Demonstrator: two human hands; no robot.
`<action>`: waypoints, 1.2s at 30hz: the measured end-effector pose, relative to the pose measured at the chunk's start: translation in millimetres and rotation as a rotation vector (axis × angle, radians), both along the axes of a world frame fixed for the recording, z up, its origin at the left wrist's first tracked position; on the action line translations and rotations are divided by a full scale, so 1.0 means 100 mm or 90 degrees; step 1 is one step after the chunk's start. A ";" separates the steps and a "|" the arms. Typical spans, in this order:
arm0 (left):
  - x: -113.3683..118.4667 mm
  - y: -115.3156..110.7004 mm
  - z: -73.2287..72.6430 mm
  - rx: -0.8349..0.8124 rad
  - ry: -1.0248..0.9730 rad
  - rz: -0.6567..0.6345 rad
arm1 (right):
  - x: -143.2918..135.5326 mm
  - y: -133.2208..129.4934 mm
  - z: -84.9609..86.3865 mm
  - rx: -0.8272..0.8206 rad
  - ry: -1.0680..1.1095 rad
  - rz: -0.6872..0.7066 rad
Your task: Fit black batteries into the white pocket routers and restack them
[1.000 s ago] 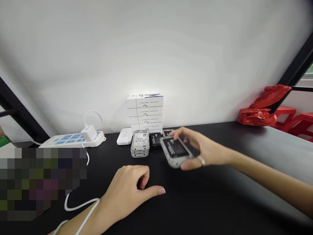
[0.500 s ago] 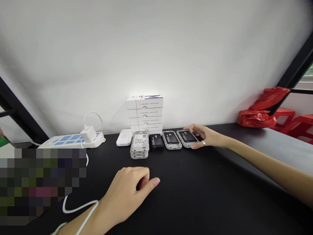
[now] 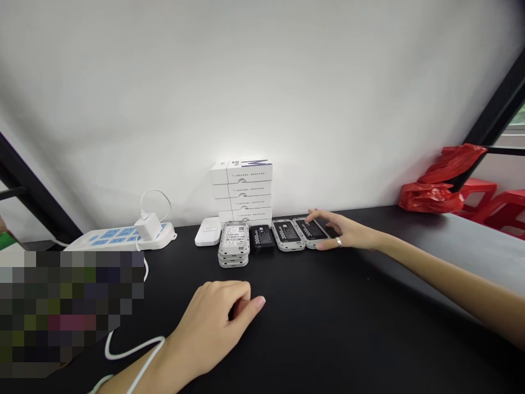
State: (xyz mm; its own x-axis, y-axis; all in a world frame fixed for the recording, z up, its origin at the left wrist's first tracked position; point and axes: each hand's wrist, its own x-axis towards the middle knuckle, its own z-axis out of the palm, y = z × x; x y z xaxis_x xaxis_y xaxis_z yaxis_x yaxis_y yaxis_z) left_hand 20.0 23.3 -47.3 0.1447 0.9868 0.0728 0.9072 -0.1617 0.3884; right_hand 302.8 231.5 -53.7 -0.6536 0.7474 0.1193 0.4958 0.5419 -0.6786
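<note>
My right hand [image 3: 342, 231] reaches round a white handheld device with a black battery in its open back [image 3: 315, 234], its thumb at the near edge and fingers at the far edge. Right beside it, on the left, lies a matching device with a battery marked 3000mAh [image 3: 287, 234]. Further left are loose black batteries [image 3: 261, 236] and a stack of white devices [image 3: 234, 241] with label stickers showing in the top one. My left hand [image 3: 221, 317] rests on the table in front, fingers curled under and thumb sticking out, with nothing visible in it.
White boxes [image 3: 251, 189] are stacked against the wall, with white covers [image 3: 207, 232] at their left. A power strip [image 3: 88, 241] carries a white charger [image 3: 148, 225]; its cable [image 3: 135, 350] crosses my left wrist. Red plastic bags [image 3: 430, 198] lie at the far right.
My right hand and the device in it have shifted slightly left, closing the gap to the neighbouring device. My left hand stays nearly still.
</note>
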 end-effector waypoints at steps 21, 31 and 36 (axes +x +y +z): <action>0.00 -0.01 0.00 0.011 -0.033 -0.009 | -1.53 -0.61 0.42 0.135 -0.121 0.170; 0.00 -0.01 -0.01 0.007 -0.022 -0.007 | -0.83 -0.98 0.37 0.132 -0.102 0.079; 0.02 0.00 -0.01 0.012 -0.002 -0.004 | -0.69 -1.19 0.19 0.140 -0.101 0.098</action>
State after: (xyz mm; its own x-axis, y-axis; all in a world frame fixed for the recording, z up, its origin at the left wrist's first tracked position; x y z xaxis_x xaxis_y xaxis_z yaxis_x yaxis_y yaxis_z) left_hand 21.6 23.5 -47.9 0.1509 0.9843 0.0919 0.9051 -0.1750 0.3875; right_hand 234.2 112.0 -34.7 -0.7807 0.6055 0.1547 0.4870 0.7445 -0.4567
